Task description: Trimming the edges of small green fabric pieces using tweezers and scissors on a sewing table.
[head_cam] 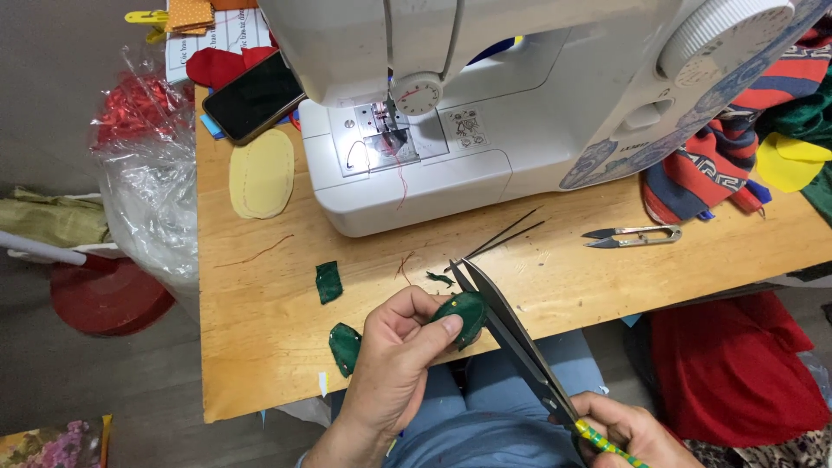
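Small dark green oval fabric piece (464,314), pinched between thumb and forefinger of the left hand (400,355), held just over the near edge of the tabletop (260,347). Left fingers (444,327) curled tight around the oval, thumb pressed on its face. Long scissors (511,334) with blades parted only slightly, lying against the right edge of the oval, tips pointing up and left. Right hand (628,429) low at the frame's bottom, closed around the scissor handles, which show yellow and green wrapping.

On the tabletop nearby: two green fabric scraps (328,282) to the left of the held oval, another tiny green snip beside the scissor tips. A pair of dark tweezers (507,234) lying just beyond the tips. Small metal thread snips (633,236) further right. White sewing machine (485,104) behind, red thread hanging from its needle area. Pale yellow oval patch (261,173) left of the machine, black phone (254,95) above it. Striped red and blue cloth (719,165) at the right. Clear plastic bag (147,173) off the left edge.
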